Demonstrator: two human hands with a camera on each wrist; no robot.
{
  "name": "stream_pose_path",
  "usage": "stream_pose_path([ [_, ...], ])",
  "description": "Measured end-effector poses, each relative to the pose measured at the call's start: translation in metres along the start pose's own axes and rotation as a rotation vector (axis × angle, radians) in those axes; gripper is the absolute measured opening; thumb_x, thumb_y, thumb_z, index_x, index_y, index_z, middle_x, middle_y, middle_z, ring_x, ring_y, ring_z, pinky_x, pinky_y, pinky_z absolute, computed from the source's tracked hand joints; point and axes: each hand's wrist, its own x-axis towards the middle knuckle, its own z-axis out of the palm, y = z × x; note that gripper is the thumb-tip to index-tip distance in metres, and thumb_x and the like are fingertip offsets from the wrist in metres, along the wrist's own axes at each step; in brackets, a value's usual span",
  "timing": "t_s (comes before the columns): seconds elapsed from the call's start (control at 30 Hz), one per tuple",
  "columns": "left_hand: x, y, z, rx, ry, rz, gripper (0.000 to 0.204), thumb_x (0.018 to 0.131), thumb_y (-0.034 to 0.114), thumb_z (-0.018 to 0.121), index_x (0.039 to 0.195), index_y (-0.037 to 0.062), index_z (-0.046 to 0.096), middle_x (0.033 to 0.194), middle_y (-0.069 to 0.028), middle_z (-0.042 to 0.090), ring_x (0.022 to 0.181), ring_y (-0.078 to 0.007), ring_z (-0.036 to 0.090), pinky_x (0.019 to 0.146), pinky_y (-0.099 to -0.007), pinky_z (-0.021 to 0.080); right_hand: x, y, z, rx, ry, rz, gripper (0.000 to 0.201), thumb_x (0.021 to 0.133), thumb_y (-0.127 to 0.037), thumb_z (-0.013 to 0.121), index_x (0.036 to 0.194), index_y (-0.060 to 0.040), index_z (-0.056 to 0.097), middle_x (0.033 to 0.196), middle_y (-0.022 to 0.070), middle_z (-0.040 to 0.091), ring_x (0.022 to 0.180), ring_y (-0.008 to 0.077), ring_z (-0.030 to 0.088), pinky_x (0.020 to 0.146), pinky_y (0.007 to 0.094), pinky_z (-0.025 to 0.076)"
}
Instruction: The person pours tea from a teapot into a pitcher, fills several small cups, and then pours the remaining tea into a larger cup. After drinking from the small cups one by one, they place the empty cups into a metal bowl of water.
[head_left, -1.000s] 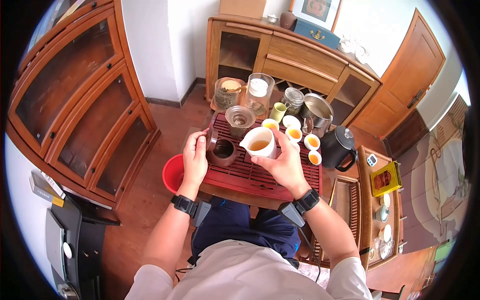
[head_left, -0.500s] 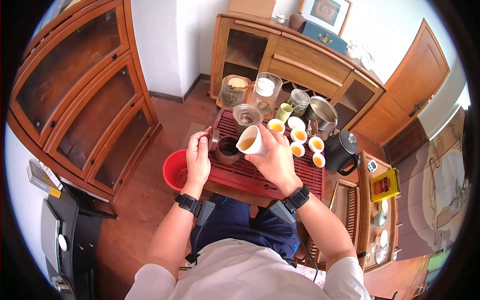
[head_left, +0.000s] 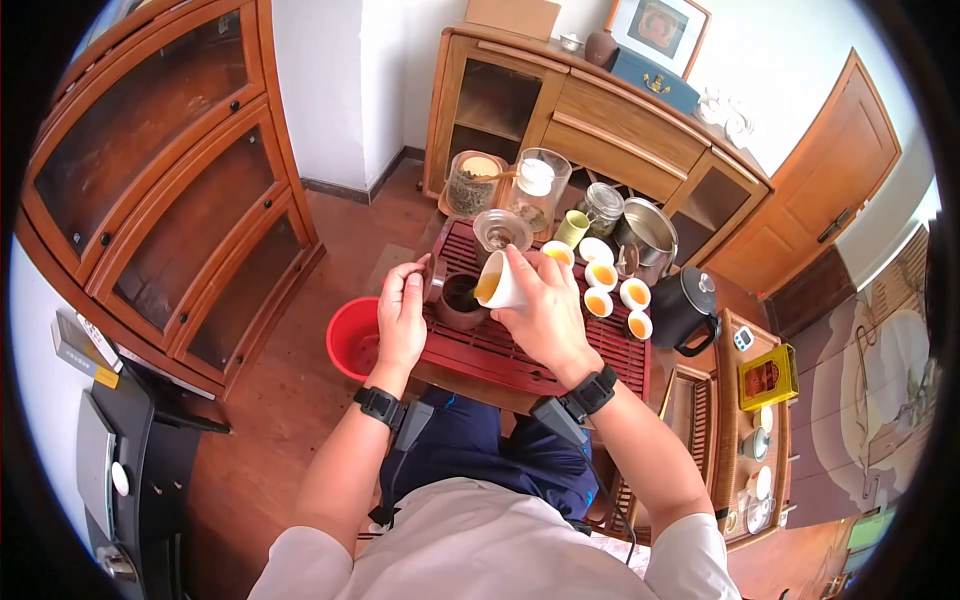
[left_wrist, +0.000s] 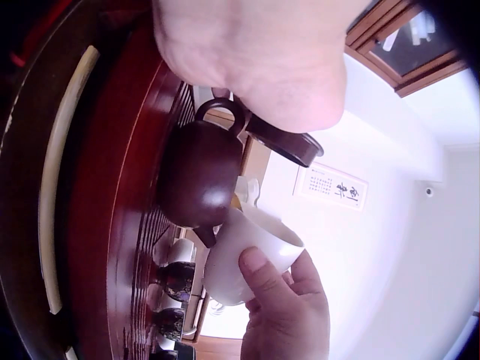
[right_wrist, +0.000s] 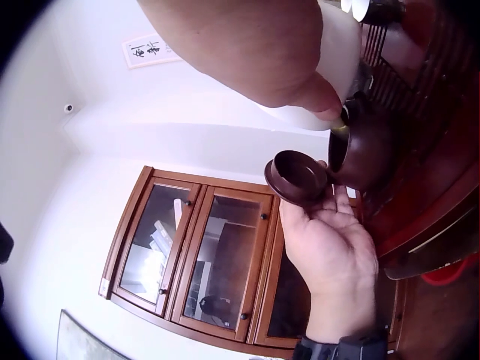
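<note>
My left hand (head_left: 401, 325) pinches a dark brown teapot lid (right_wrist: 300, 178), held on its side just left of the teapot's mouth. The round brown clay teapot (left_wrist: 199, 172) stands uncovered on the red slatted tea tray (head_left: 480, 358). In my right hand (head_left: 552, 318) is a white tea pitcher (left_wrist: 236, 259), gripped between thumb and fingers. It tips leftward, its lip right over the teapot opening. Amber tea shows at the lip and runs down toward the pot in the right wrist view.
Several white cups of tea (head_left: 600, 275) stand right of the pitcher. Behind the teapot is a glass strainer (head_left: 503, 230). A black kettle (head_left: 682, 312) sits at the tray's right, a red bucket (head_left: 350, 340) at its left. Glass jars (head_left: 473, 187) line the back.
The right hand has brought the pitcher left and tilted it from nearly upright to over the teapot, uncovering another cup behind it. The left hand still holds the lid beside the pot.
</note>
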Motion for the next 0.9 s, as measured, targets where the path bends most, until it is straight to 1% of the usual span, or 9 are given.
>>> stream_pose_path([
  [0.3, 0.0, -0.001, 0.0, 0.039, -0.002, 0.013, 0.027, 0.114, 0.023, 0.05, 0.124, -0.0005, 0.061, 0.14, -0.0142, 0.068, 0.125, -0.0196, 0.062, 0.111, -0.0342, 0.047, 0.004, -0.008, -0.007, -0.041, 0.042, -0.074, 0.089, 0.067, -0.009, 0.091, 0.15, -0.0075, 0.058, 0.137, 0.0161, 0.059, 0.126, 0.0407, 0.053, 0.11, 0.0501, 0.045],
  [0.37, 0.0, 0.0, 0.001, 0.04, 0.016, 0.025, 0.027, 0.115, 0.022, 0.049, 0.124, 0.0009, 0.064, 0.128, -0.0075, 0.069, 0.12, -0.0144, 0.061, 0.11, -0.032, 0.044, 0.004, -0.009, -0.008, -0.036, 0.049, -0.086, 0.089, 0.066, -0.008, 0.091, 0.149, -0.008, 0.059, 0.137, 0.0159, 0.059, 0.127, 0.0407, 0.053, 0.11, 0.0501, 0.045],
  [0.43, -0.001, 0.002, 0.002, 0.031, 0.017, 0.022, 0.027, 0.115, 0.022, 0.049, 0.124, 0.0009, 0.064, 0.128, -0.0075, 0.069, 0.12, -0.0145, 0.061, 0.11, -0.0321, 0.044, 0.005, -0.01, -0.008, -0.074, 0.035, -0.091, 0.084, 0.069, -0.01, 0.089, 0.149, -0.0117, 0.06, 0.139, 0.0146, 0.058, 0.13, 0.0374, 0.052, 0.11, 0.0495, 0.043],
  [0.47, -0.001, 0.002, 0.002, 0.023, 0.018, 0.018, 0.027, 0.115, 0.022, 0.049, 0.124, 0.0008, 0.064, 0.128, -0.0076, 0.069, 0.12, -0.0146, 0.061, 0.11, -0.0321, 0.045, 0.005, -0.011, -0.008, -0.074, 0.035, -0.091, 0.084, 0.069, -0.01, 0.089, 0.149, -0.0117, 0.06, 0.139, 0.0146, 0.058, 0.13, 0.0374, 0.052, 0.11, 0.0495, 0.043],
  [0.53, -0.001, 0.001, 0.002, 0.03, 0.017, 0.021, 0.027, 0.115, 0.022, 0.049, 0.124, 0.0007, 0.063, 0.128, -0.0078, 0.069, 0.12, -0.0149, 0.061, 0.11, -0.0322, 0.045, 0.005, -0.012, -0.008, -0.099, 0.033, -0.104, 0.085, 0.069, -0.009, 0.089, 0.149, -0.0149, 0.061, 0.141, 0.0141, 0.057, 0.133, 0.0371, 0.051, 0.11, 0.0505, 0.043],
  [0.67, 0.0, 0.0, 0.002, 0.033, 0.019, 0.029, 0.028, 0.115, 0.022, 0.049, 0.124, 0.0007, 0.063, 0.129, -0.0085, 0.069, 0.12, -0.0156, 0.062, 0.11, -0.0324, 0.045, 0.008, -0.014, -0.005, -0.115, 0.03, -0.123, 0.085, 0.069, -0.008, 0.088, 0.149, -0.0157, 0.061, 0.143, 0.0145, 0.057, 0.134, 0.038, 0.05, 0.109, 0.0509, 0.044],
  [0.73, 0.0, 0.0, 0.001, 0.041, 0.016, 0.026, 0.028, 0.115, 0.022, 0.049, 0.125, 0.0008, 0.063, 0.129, -0.0086, 0.069, 0.12, -0.0158, 0.062, 0.109, -0.0325, 0.045, 0.01, -0.016, -0.005, -0.148, 0.03, -0.176, 0.084, 0.068, -0.006, 0.087, 0.148, -0.0151, 0.062, 0.144, 0.015, 0.056, 0.135, 0.0393, 0.05, 0.108, 0.051, 0.045],
  [0.87, 0.0, 0.001, 0.002, 0.037, 0.019, 0.021, 0.028, 0.115, 0.022, 0.049, 0.125, 0.0012, 0.063, 0.128, -0.008, 0.069, 0.118, -0.0152, 0.062, 0.108, -0.0324, 0.046, 0.016, -0.022, -0.005, -0.155, 0.048, -0.223, 0.08, 0.069, -0.002, 0.085, 0.145, -0.0139, 0.065, 0.141, 0.0154, 0.058, 0.133, 0.039, 0.052, 0.108, 0.0498, 0.045],
  [0.9, 0.0, 0.001, 0.002, 0.037, 0.018, 0.022, 0.028, 0.115, 0.022, 0.049, 0.125, 0.0012, 0.063, 0.128, -0.008, 0.069, 0.118, -0.0152, 0.062, 0.108, -0.0324, 0.046, 0.018, -0.022, -0.005, -0.188, 0.009, -0.24, 0.072, 0.075, -0.005, 0.079, 0.146, -0.0146, 0.064, 0.143, 0.0156, 0.057, 0.134, 0.0388, 0.051, 0.108, 0.0504, 0.045],
])
